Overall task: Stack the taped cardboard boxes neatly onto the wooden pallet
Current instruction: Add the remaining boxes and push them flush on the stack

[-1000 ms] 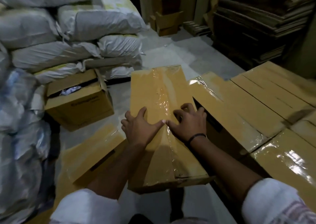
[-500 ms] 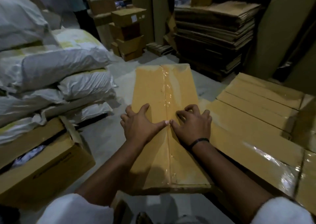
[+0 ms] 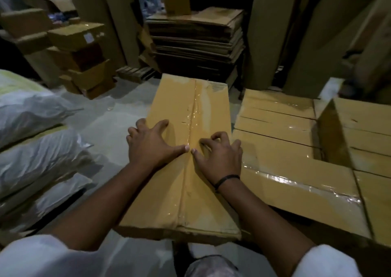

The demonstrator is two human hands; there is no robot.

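A long taped cardboard box [image 3: 179, 192] lies lengthwise in front of me, clear tape running down its middle seam. Both hands sit on its top, thumbs nearly meeting at the tape. My left hand [image 3: 150, 147] has its fingers bent over the box's left edge. My right hand [image 3: 220, 158], with a black wristband, has curled fingers reaching the right edge. Directly to the right lies a layer of taped boxes [image 3: 279, 149] packed side by side, with another box [image 3: 359, 128] on top at the far right. The wooden pallet is hidden.
White filled sacks [image 3: 38, 149] are piled on the left. Flattened cardboard [image 3: 196, 39] is stacked behind the box, with tall sheets leaning beside it. More cartons [image 3: 80, 50] stand at the back left. Grey floor [image 3: 114, 128] shows between sacks and box.
The view has swung up and to the right. The held box has come level with and alongside the layer of boxes. The open carton on the left has left the view.
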